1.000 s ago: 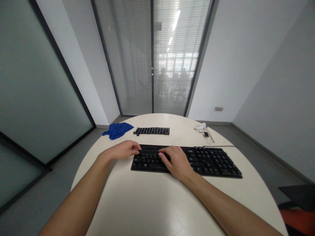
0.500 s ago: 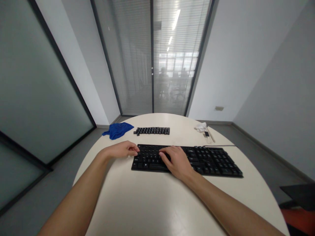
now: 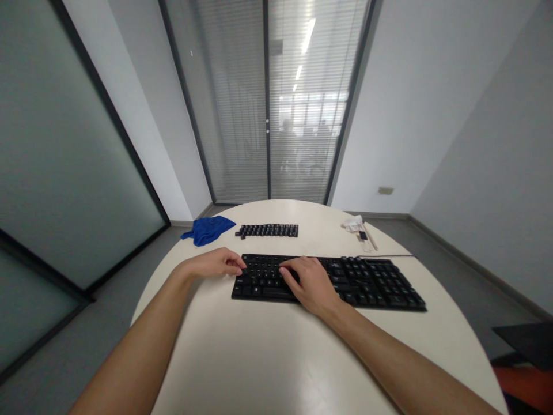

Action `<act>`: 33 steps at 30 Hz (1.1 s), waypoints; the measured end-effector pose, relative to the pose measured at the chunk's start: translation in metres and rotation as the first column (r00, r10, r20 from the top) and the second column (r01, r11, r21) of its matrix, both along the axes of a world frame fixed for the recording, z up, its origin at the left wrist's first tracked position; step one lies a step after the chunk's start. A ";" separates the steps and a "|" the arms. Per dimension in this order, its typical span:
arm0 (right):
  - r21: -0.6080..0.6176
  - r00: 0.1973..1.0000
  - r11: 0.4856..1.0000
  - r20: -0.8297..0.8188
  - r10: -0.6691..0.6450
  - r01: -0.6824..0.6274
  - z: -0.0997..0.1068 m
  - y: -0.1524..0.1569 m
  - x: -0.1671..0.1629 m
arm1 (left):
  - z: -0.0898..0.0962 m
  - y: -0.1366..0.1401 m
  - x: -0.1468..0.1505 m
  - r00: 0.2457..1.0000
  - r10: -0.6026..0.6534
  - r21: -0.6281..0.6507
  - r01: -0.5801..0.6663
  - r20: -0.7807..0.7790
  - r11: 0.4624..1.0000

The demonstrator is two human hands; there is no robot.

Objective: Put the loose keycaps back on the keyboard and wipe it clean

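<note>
A black computer keyboard (image 3: 380,283) lies across the pale round table. At its left end, my left hand (image 3: 218,263) has its fingers curled in, with thumb and fingertips against the edge. My right hand (image 3: 311,282) rests over the middle keys, index finger and thumb close together at the keys. Whatever those fingertips may hold is too small to make out. Behind the keyboard, loose black keycaps (image 3: 270,230) stand in several neat rows.
A crumpled blue cloth (image 3: 208,230) lies at the table's back left. At the back right are a white crumpled item (image 3: 353,223), a small black-ended object (image 3: 363,236) and a pale stick (image 3: 371,237). The keyboard cable (image 3: 389,256) runs off to the right.
</note>
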State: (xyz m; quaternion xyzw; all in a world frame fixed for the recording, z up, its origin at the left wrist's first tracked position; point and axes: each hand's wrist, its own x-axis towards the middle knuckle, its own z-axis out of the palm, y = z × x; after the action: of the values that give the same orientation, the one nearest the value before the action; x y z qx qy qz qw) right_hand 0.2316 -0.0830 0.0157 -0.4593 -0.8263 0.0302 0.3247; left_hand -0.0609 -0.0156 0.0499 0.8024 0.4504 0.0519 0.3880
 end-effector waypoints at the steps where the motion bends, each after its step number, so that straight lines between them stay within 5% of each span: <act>1: 0.004 1.000 1.000 0.002 -0.002 0.002 0.000 0.000 0.000 | 0.000 0.000 0.000 1.000 0.001 0.002 -0.001 0.001 1.000; 21: -0.004 1.000 1.000 0.014 -0.005 0.005 0.001 0.000 -0.001 | -0.001 0.001 0.009 0.999 0.033 0.058 -0.034 0.031 0.998; 27: -0.011 1.000 1.000 0.020 -0.007 0.007 0.001 0.000 -0.001 | -0.004 0.005 0.009 0.978 0.205 0.160 -0.199 -0.026 0.967; 33: -0.026 1.000 1.000 0.015 0.004 -0.003 0.001 0.000 -0.002 | -0.005 0.005 0.008 0.972 0.228 0.068 -0.225 -0.048 0.972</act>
State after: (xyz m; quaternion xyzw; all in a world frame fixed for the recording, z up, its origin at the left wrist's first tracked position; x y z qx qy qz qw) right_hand 0.2298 -0.0833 0.0163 -0.4622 -0.8289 0.0380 0.3127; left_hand -0.0531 -0.0101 0.0445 0.7585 0.5478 0.0876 0.3418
